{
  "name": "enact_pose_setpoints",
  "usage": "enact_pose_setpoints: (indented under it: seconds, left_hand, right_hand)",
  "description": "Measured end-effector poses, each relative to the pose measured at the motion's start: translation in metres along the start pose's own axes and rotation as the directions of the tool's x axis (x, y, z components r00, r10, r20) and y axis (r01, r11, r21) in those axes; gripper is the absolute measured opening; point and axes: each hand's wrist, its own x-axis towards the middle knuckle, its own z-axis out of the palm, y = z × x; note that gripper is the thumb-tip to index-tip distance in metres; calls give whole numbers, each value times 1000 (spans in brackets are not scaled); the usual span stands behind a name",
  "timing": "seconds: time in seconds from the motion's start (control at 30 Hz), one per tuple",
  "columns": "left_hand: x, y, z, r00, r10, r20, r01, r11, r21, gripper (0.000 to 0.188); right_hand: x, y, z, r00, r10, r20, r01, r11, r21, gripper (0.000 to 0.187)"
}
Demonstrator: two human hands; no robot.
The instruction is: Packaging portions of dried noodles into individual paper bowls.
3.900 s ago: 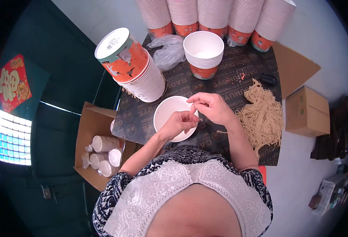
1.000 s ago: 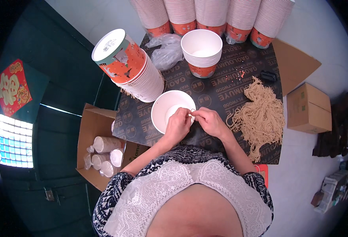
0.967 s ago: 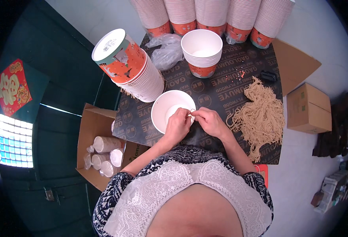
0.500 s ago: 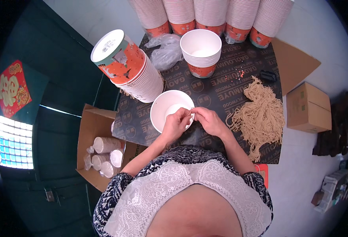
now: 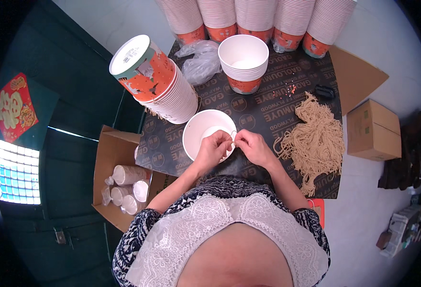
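A white paper bucket (image 5: 197, 135) stands mouth up near the front edge of the table. Over its right rim, my left hand (image 5: 214, 147) is closed, thumb and forefinger pinching a thin tan cord (image 5: 234, 133). My right hand (image 5: 253, 147) pinches the same cord from the other side, just right of the rim. A small loop of it shows between the fingertips; the rest is hidden by my fingers. To the right lies a tangled heap of tan cords (image 5: 315, 141). Behind the bucket, a short nested stack of orange-patterned paper buckets (image 5: 244, 71) stands upright.
A tall upside-down bucket stack (image 5: 167, 91) leans at the left; more stacks (image 5: 255, 16) line the back beside a clear plastic bag (image 5: 201, 62). Tiny beads (image 5: 291, 89) and a black object (image 5: 324, 92) lie right. An open carton (image 5: 106, 158) holds wrapped cups below the table's left edge.
My fingertips have drawn slightly apart, and the cord loop between them shows more clearly. Both hands stay at the bucket's right rim.
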Motion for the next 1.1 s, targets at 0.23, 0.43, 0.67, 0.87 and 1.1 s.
enact_pose_setpoints:
  seconds: [0.23, 0.43, 0.67, 0.87, 1.1]
  left_hand:
    - [2, 1, -4, 994, -68, 83, 81, 983, -166, 4]
    - [4, -1, -7, 991, -110, 77, 126, 961, -246, 6]
    - [7, -6, -12, 986, -164, 37, 168, 960, -226, 7]
    - [8, -5, -15, 992, -120, 27, 123, 967, -225, 7]
    - [5, 5, -15, 994, -103, 30, 108, 969, -223, 9]
  right_hand:
    - [-4, 5, 3, 1000, 5, -2, -6, 999, -46, 14]
    - [-11, 8, 3, 997, 42, 58, -38, 996, -78, 17]
    - [-17, 19, 1, 997, -22, 70, 26, 998, -63, 17]
    - [-15, 16, 5, 1000, 26, 13, -25, 1000, -4, 19]
    - [-11, 12, 7, 992, 126, 33, -125, 992, -34, 19]
